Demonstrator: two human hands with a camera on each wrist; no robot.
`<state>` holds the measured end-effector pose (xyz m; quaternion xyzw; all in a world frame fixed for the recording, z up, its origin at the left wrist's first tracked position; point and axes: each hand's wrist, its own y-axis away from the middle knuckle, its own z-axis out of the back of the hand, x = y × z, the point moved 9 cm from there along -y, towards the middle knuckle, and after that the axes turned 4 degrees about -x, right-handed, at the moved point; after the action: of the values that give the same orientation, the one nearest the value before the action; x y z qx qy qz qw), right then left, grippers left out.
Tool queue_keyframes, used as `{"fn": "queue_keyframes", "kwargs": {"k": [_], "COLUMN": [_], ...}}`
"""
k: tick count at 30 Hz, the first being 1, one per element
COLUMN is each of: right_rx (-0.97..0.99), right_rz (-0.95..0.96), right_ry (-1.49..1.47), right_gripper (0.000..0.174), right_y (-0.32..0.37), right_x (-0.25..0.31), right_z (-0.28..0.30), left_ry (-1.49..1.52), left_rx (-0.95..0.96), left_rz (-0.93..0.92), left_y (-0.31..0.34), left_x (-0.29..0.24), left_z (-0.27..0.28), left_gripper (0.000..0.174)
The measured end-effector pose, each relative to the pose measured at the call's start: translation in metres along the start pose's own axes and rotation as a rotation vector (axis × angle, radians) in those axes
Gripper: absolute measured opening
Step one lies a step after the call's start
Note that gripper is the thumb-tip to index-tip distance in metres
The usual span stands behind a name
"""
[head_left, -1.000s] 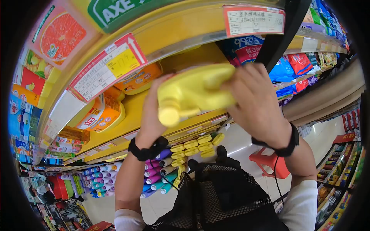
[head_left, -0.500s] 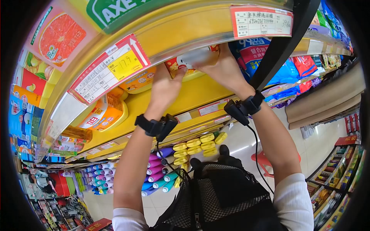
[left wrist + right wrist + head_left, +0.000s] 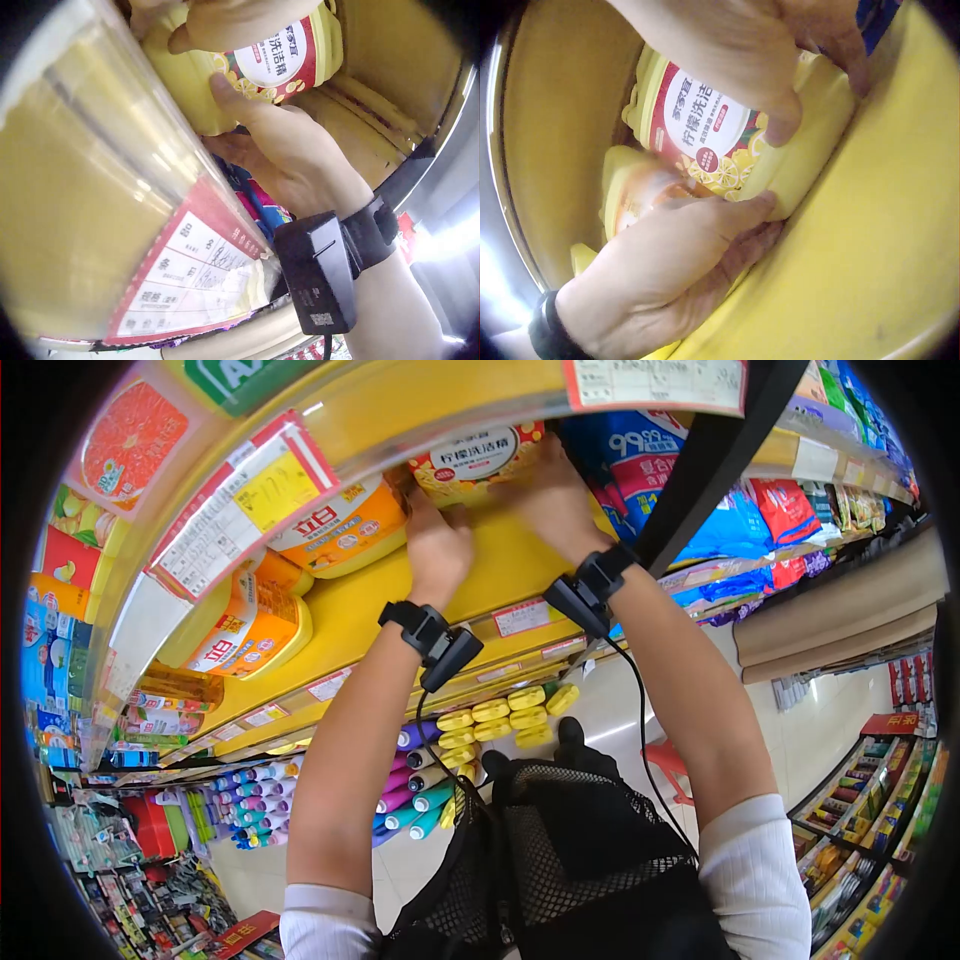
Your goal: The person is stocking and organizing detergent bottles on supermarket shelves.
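On the yellow shelf [image 3: 480, 575] a yellow jug of dish soap [image 3: 480, 460] stands with its red-and-white label facing out. My left hand [image 3: 440, 550] holds its lower left side, thumb at the front bottom corner in the right wrist view. From the other side my right hand [image 3: 555, 495] grips the jug, its thumb on the front face and its fingers round the side. The shelf above hides the jug's top in the head view. Close on its left sits a jug with an orange label [image 3: 345, 530].
A dark upright post [image 3: 705, 480] and blue bags [image 3: 635, 470] stand right of the jug. Price tags [image 3: 250, 500] hang along the upper shelf's front edge. Below, yellow bottles [image 3: 510, 715] stand on the floor. A red stool [image 3: 665, 768] is behind my right arm.
A second ago the jug was tilted, cap towards me, in front of the shelf. Both hands have since moved it in, upright with its label outward. The head view has shifted slightly.
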<state>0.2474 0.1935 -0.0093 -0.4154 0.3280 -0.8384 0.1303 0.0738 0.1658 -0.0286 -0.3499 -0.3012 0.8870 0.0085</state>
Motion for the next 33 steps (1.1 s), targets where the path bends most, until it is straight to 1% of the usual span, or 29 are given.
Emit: {"fn": "queue_keyframes", "kwargs": {"k": [1,2,3,4,6,7,9,10,11,12,13,14,16,17,20,21,23,26,29,32,33], "right_rx": [0.006,0.04,0.062,0.081,0.03,0.006,0.035,0.092,0.191,0.288,0.337,0.383,0.296,0.249,0.333,0.395,0.517,0.484,0.319,0.227,0.28], "right_rz": [0.038,0.025,0.065,0.109,0.106,0.106,0.167,0.175,0.133,0.041,0.032,0.023,0.13,0.182,0.257,0.223,0.151,0.086,0.159,0.255,0.183], "right_ry": [0.031,-0.017,0.044,0.105,0.04,0.01,-0.15,-0.212,-0.227,-0.233,-0.199,-0.165,0.028,0.124,0.363,0.413,0.524,0.494,0.329,0.366,0.401], "right_gripper": [0.067,0.065,0.063,0.061,0.051,0.046,0.03,0.016,0.013,0.014,0.016,0.017,0.019,0.02,0.015,0.017,0.024,0.025,0.022,0.018,0.02], "right_y": [0.0,0.003,0.006,0.01,0.027,0.039,0.073,0.092,0.113,0.136,0.155,0.172,0.186,0.184,0.173,0.169,0.164,0.149,0.144,0.147,0.15], "right_x": [0.0,-0.002,-0.007,-0.013,0.01,0.027,0.056,0.064,0.066,0.057,0.044,0.03,0.011,0.007,-0.008,-0.019,-0.038,-0.045,-0.04,-0.033,-0.04], "right_z": [-0.002,-0.001,-0.003,-0.004,0.027,0.047,0.083,0.095,0.1,0.095,0.087,0.076,0.059,0.053,0.027,0.015,-0.004,-0.011,-0.008,-0.003,-0.004], "left_ry": [-0.007,-0.015,-0.004,0.122,0.374,0.316,0.241,0.203,0.116,0.027,-0.065,-0.155,-0.336,-0.399,-0.536,-0.514,-0.503,-0.471,-0.453,-0.44,-0.438], "left_rx": [0.01,0.02,0.079,0.14,0.26,0.324,0.406,0.448,0.444,0.438,0.432,0.386,0.301,0.258,0.148,0.113,0.102,0.116,0.138,0.138,0.137], "left_rz": [-0.009,-0.015,-0.016,0.019,0.102,0.229,0.188,0.173,0.103,0.031,-0.042,-0.152,-0.38,-0.422,-0.431,-0.418,-0.378,-0.363,-0.366,-0.363,-0.359], "left_y": [0.0,0.0,0.0,0.005,0.02,0.032,0.056,0.07,0.082,0.094,0.102,0.109,0.128,0.135,0.15,0.152,0.154,0.154,0.154,0.155,0.155], "left_x": [-0.001,0.0,0.003,0.002,-0.01,-0.006,-0.006,-0.005,-0.01,-0.016,-0.02,-0.022,-0.02,-0.018,-0.003,-0.001,-0.002,-0.003,-0.001,0.0,-0.001], "left_z": [-0.001,0.0,-0.004,-0.004,0.005,0.011,0.032,0.042,0.055,0.069,0.079,0.086,0.091,0.09,0.089,0.09,0.091,0.091,0.095,0.095,0.095], "left_gripper": [0.05,0.048,0.05,0.052,0.056,0.062,0.064,0.065,0.065,0.064,0.064,0.063,0.063,0.063,0.064,0.066,0.066,0.067,0.068,0.069,0.069]}}
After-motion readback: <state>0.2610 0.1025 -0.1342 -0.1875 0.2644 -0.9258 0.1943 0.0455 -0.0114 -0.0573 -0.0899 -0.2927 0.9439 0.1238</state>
